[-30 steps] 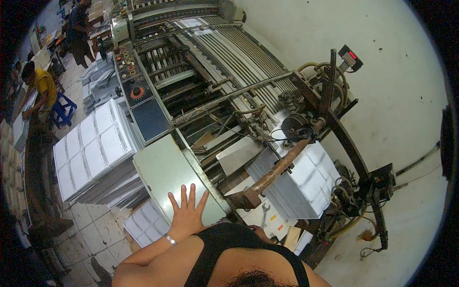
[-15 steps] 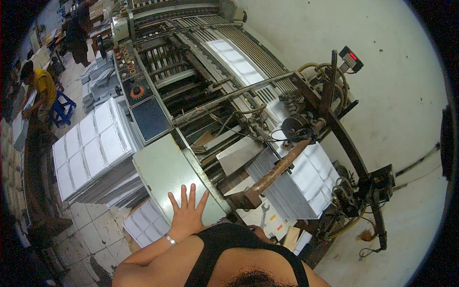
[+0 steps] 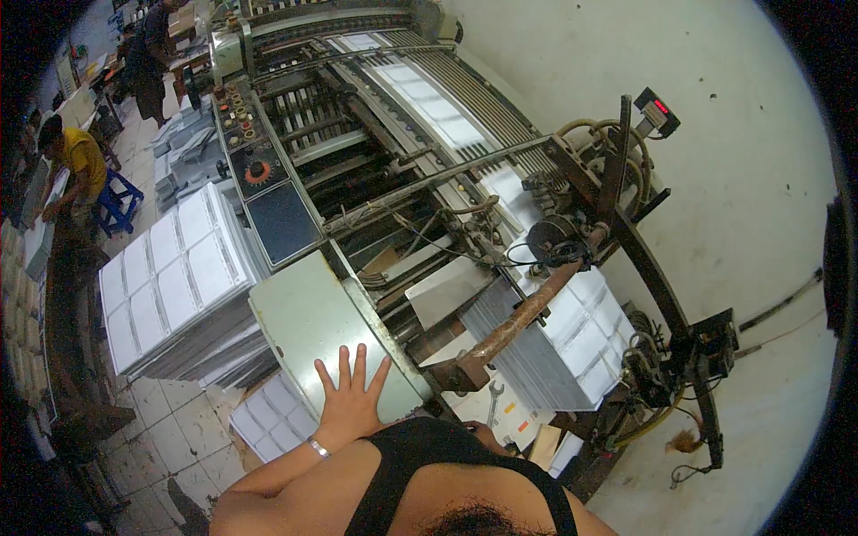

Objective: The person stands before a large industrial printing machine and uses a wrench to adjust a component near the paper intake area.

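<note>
My left hand [image 3: 352, 397] lies flat with its fingers spread on a pale green metal cover [image 3: 308, 308] at the near end of a large paper-feeding machine. It holds nothing. A small part of my right hand [image 3: 487, 436] shows beyond my black top, close to a ledge with a wrench [image 3: 494, 402] on it; its fingers are hidden. To the right of the cover, a tall stack of printed paper [image 3: 585, 335] stands under the feeder. A sheet [image 3: 438, 103] lies on the slatted feed table [image 3: 500, 112] farther up.
Another paper stack [image 3: 174, 272] stands left of the machine. A control panel [image 3: 246, 143] with buttons and a dial runs along its side. A rusty bar [image 3: 527, 313] crosses near the right stack. A person in a yellow shirt [image 3: 82, 161] bends over a bench at far left.
Paper on the feed table has shifted: the sheet lies farther along, and another shows at the far end. My left hand stays in place.
</note>
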The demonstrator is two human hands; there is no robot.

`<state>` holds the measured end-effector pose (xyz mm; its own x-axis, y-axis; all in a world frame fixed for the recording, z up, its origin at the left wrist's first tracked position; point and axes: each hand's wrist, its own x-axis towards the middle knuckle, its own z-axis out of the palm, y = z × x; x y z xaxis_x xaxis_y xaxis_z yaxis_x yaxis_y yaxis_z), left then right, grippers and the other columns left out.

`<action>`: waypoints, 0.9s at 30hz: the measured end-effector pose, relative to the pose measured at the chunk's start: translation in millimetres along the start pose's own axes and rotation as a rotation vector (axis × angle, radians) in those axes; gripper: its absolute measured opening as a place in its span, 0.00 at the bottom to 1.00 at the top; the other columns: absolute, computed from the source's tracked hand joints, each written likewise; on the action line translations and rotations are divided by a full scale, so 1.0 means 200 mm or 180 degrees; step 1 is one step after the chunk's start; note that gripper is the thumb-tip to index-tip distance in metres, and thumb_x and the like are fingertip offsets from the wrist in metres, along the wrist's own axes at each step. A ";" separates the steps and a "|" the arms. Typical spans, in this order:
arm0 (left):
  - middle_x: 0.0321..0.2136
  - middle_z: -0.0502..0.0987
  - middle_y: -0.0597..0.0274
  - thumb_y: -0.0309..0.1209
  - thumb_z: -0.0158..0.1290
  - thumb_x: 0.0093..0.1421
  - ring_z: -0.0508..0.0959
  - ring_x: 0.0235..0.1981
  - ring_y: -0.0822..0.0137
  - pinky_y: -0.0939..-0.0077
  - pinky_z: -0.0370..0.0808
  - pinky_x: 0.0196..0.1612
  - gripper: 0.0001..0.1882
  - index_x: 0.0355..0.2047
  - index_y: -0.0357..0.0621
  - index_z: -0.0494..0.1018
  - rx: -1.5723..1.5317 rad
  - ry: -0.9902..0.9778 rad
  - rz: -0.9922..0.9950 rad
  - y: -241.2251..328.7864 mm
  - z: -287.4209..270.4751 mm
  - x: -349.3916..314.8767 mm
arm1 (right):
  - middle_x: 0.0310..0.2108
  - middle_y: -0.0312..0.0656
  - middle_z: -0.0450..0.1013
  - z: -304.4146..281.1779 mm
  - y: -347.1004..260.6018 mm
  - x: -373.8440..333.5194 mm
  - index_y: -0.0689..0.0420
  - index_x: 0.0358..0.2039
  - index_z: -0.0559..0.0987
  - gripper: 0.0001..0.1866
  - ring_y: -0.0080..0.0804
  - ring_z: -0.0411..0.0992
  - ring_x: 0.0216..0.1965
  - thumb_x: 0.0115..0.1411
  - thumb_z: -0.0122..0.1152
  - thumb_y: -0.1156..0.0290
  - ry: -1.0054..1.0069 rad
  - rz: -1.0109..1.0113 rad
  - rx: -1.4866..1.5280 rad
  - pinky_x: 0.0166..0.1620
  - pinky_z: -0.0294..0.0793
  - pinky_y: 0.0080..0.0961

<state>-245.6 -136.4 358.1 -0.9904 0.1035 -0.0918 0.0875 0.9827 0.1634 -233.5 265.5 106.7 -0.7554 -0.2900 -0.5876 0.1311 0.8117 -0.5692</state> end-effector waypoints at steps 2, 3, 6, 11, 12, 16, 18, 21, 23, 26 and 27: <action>0.73 0.43 0.38 0.77 0.51 0.47 0.38 0.74 0.34 0.17 0.26 0.64 0.62 0.75 0.59 0.48 -0.0006 -0.0008 0.0009 0.00 0.00 0.00 | 0.41 0.53 0.82 0.00 0.00 0.00 0.54 0.52 0.80 0.26 0.45 0.81 0.42 0.60 0.65 0.50 -0.0004 0.0080 -0.0039 0.50 0.78 0.38; 0.73 0.43 0.38 0.77 0.51 0.48 0.38 0.74 0.34 0.17 0.26 0.64 0.62 0.75 0.59 0.48 -0.0002 -0.0006 0.0008 0.00 0.00 0.00 | 0.42 0.53 0.81 0.01 0.00 0.00 0.54 0.52 0.81 0.26 0.46 0.81 0.42 0.60 0.64 0.50 0.0002 0.0269 0.0026 0.50 0.78 0.39; 0.73 0.43 0.38 0.77 0.51 0.48 0.38 0.74 0.34 0.17 0.25 0.64 0.61 0.75 0.59 0.48 0.0001 0.0006 0.0023 0.01 0.00 0.01 | 0.43 0.53 0.81 0.04 0.04 0.01 0.53 0.52 0.81 0.25 0.48 0.81 0.44 0.60 0.64 0.50 0.0036 0.0466 0.0171 0.50 0.78 0.40; 0.73 0.43 0.34 0.77 0.48 0.51 0.38 0.73 0.30 0.13 0.30 0.60 0.59 0.74 0.55 0.50 -0.0036 0.0053 0.0102 0.00 0.00 0.00 | 0.44 0.54 0.81 0.03 0.05 0.02 0.53 0.53 0.80 0.26 0.49 0.80 0.44 0.60 0.64 0.49 0.0047 0.0389 0.0020 0.50 0.78 0.41; 0.73 0.43 0.34 0.77 0.48 0.51 0.38 0.73 0.30 0.13 0.30 0.60 0.59 0.74 0.55 0.50 -0.0036 0.0056 0.0115 0.00 0.00 0.01 | 0.44 0.54 0.81 0.03 0.05 0.02 0.53 0.53 0.80 0.27 0.49 0.80 0.44 0.60 0.64 0.49 0.0026 0.0451 0.0061 0.50 0.78 0.41; 0.73 0.43 0.34 0.77 0.48 0.51 0.38 0.73 0.30 0.13 0.30 0.60 0.59 0.74 0.55 0.50 -0.0050 0.0063 0.0105 -0.01 0.00 0.00 | 0.44 0.53 0.81 0.01 0.00 0.00 0.53 0.54 0.80 0.27 0.50 0.80 0.45 0.60 0.64 0.48 -0.0076 0.0582 0.0247 0.50 0.78 0.41; 0.73 0.43 0.34 0.77 0.48 0.51 0.38 0.73 0.30 0.13 0.30 0.60 0.60 0.74 0.55 0.50 -0.0055 0.0062 0.0103 -0.01 0.00 0.00 | 0.44 0.53 0.81 0.01 -0.01 0.00 0.53 0.54 0.80 0.28 0.49 0.80 0.45 0.60 0.64 0.48 -0.0018 0.0466 0.0114 0.51 0.78 0.41; 0.73 0.43 0.34 0.77 0.48 0.50 0.39 0.73 0.30 0.13 0.30 0.60 0.60 0.74 0.55 0.50 -0.0044 0.0060 0.0137 0.00 0.00 0.00 | 0.45 0.53 0.80 0.04 0.03 0.00 0.54 0.54 0.80 0.28 0.48 0.79 0.47 0.60 0.64 0.47 0.0014 0.0534 0.0136 0.52 0.77 0.41; 0.73 0.44 0.34 0.78 0.48 0.50 0.39 0.73 0.30 0.13 0.30 0.60 0.60 0.74 0.55 0.50 -0.0042 0.0064 0.0123 -0.01 0.00 0.00 | 0.46 0.53 0.80 0.04 0.04 0.01 0.55 0.54 0.80 0.29 0.48 0.79 0.47 0.60 0.64 0.46 -0.0019 0.0555 0.0203 0.53 0.76 0.41; 0.72 0.45 0.34 0.78 0.48 0.50 0.39 0.73 0.30 0.13 0.30 0.60 0.60 0.74 0.55 0.50 0.0000 0.0081 0.0104 -0.01 0.01 0.00 | 0.47 0.53 0.80 0.05 0.04 0.02 0.55 0.53 0.80 0.29 0.50 0.79 0.48 0.61 0.64 0.46 -0.0039 0.0496 0.0264 0.53 0.76 0.42; 0.72 0.45 0.34 0.78 0.48 0.49 0.39 0.73 0.31 0.13 0.30 0.60 0.60 0.74 0.55 0.51 0.0010 0.0095 0.0098 -0.01 0.01 0.00 | 0.47 0.53 0.80 0.05 0.04 0.03 0.55 0.53 0.80 0.29 0.50 0.79 0.48 0.61 0.63 0.45 -0.0025 0.0502 0.0251 0.53 0.76 0.43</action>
<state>-245.6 -137.5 356.3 -0.9900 0.1291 -0.0575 0.1183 0.9796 0.1624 -229.4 265.2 92.5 -0.7165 -0.1666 -0.6774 0.2976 0.8053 -0.5128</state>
